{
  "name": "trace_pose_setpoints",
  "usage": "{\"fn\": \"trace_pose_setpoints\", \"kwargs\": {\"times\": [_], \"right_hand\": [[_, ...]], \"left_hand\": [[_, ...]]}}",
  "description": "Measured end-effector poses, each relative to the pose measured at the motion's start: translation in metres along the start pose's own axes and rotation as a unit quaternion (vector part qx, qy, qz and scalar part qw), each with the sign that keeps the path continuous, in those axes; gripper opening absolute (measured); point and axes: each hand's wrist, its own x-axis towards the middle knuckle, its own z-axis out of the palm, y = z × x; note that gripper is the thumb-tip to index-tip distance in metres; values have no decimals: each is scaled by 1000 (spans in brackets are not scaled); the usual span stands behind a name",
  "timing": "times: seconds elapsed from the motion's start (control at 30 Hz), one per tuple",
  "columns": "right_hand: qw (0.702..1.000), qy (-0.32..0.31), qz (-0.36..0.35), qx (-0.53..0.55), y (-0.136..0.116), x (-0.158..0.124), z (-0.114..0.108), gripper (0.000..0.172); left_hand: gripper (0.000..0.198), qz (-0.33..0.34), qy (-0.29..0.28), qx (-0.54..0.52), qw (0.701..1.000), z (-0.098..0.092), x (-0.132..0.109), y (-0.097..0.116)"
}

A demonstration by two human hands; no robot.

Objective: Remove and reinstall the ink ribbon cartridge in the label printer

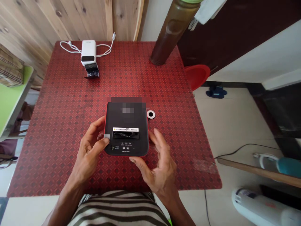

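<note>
A black, red-edged box-shaped printer lies on the red patterned tablecloth in front of me. My left hand grips its left side, with the thumb pressed on a small grey button at the lower left corner. My right hand cups the printer's lower right corner, fingers partly spread along the edge. A white warning label and a slot show on the top face. A small white ring lies on the cloth just right of the printer.
A small white device with a white cable stands at the table's far left. A tall brown bottle stands at the far right edge. A red stool and floor items lie to the right.
</note>
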Motion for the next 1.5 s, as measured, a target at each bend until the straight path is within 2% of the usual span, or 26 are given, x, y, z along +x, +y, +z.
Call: {"fn": "trace_pose_setpoints", "kwargs": {"times": [0.37,0.67,0.87,1.03,1.1,1.23,1.27,1.3,1.37,1.43,1.5], "right_hand": [[1000,3,-23,-11,10,4,-3,89],[999,13,7,49,10,1,1,91],[996,16,46,76,11,-3,8,94],[996,2,35,79,12,-1,2,95],[997,-18,18,71,11,7,-10,85],[997,-1,-71,6,5,42,-35,34],[994,3,-108,-16,2,54,-37,28],[989,-8,-147,-34,0,67,-37,27],[974,-67,-205,-66,-5,92,-29,30],[955,-162,-219,-120,-13,113,-14,31],[924,-266,-199,-188,-24,131,0,29]], "left_hand": [[51,-25,23,-20,999,11,0,8],[50,-27,62,-20,998,24,1,14],[52,-21,66,-30,997,22,1,8],[57,-2,40,-39,998,18,1,-3],[56,8,32,-43,999,15,1,-6],[57,39,9,-29,999,7,1,-14],[57,49,3,-24,999,5,2,-17],[57,59,-4,-20,998,4,3,-20],[57,86,-14,-18,996,1,5,-26],[57,117,-17,-23,993,0,7,-33],[58,138,-15,-22,990,-1,8,-37]]}}
